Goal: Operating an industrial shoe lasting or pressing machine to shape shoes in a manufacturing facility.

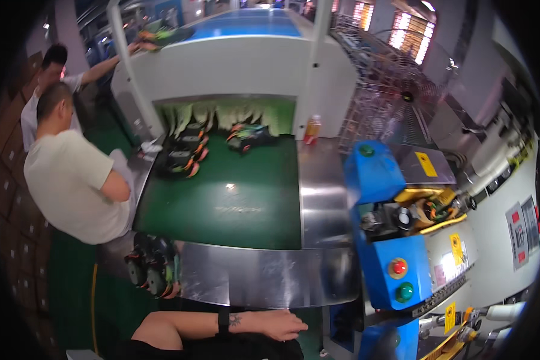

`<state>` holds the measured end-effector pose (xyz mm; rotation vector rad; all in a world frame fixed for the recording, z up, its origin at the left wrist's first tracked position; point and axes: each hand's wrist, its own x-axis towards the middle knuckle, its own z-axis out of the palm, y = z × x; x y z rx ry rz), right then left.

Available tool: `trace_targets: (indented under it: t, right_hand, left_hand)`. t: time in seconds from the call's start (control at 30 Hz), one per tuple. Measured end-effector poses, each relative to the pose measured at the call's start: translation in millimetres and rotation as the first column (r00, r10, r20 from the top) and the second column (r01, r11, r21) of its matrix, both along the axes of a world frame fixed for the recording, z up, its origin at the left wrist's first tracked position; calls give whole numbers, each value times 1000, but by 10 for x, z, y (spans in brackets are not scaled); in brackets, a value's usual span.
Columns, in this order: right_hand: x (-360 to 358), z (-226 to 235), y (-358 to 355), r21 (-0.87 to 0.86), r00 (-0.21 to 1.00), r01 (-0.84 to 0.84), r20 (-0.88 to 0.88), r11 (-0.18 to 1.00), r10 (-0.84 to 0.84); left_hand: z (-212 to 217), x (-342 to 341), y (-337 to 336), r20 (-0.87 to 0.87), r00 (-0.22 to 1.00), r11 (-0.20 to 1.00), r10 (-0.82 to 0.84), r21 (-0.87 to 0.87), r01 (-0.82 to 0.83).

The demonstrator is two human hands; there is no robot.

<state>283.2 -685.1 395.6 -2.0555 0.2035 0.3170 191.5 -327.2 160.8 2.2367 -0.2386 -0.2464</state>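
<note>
My left hand (282,325) lies palm down over dark clothing at the lower edge, fingers loosely extended with nothing in them. A black wristband (224,320) circles that forearm. My right hand is out of view. Beyond the hand, apart from it, is a bare metal table edge (264,276). Several black shoes (156,264) with orange and green trim stand at its left end. Farther off, more black shoes (186,153) sit on a green conveyor belt (228,210), and a dark shoe (246,138) lies by the hanging curtain strips (276,114).
To the right stands a blue machine (375,174) with a red button (398,268), a green button (405,292) and a shoe (438,207) in its clamp. A bottle (312,129) stands on the metal side. At left are a seated person (72,174) and another reaching person (72,81).
</note>
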Motion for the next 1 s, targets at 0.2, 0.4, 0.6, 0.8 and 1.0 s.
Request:
trace_targets:
  t: [0.2, 0.4, 0.6, 0.8, 1.0]
  right_hand:
    - [-5, -1298, 2570, -179, 617, -768, 51, 615, 785]
    - [-918, -2346, 4147, -382, 208, -891, 138, 245, 969]
    - [-1399, -2822, 4127, -246, 66, -968, -69, 47, 995]
    - [-1371, -2838, 4261, -166, 198, -971, -147, 173, 969]
    - [-1355, -2718, 4388, -272, 76, -962, -261, 2, 962]
  left_hand:
    - [-100, -1169, 747, 64, 908, 907, 413, 62, -417]
    - [-108, -2534, 717, 99, 114, 124, 989, -104, -987]
    - [-227, -2955, 486, 196, -536, -542, 821, -24, -840]
    - [-515, -3119, 954, 98, -536, -545, 838, 150, -825]
    - [-667, -3235, 1126, -146, -475, -486, 868, -52, -872]
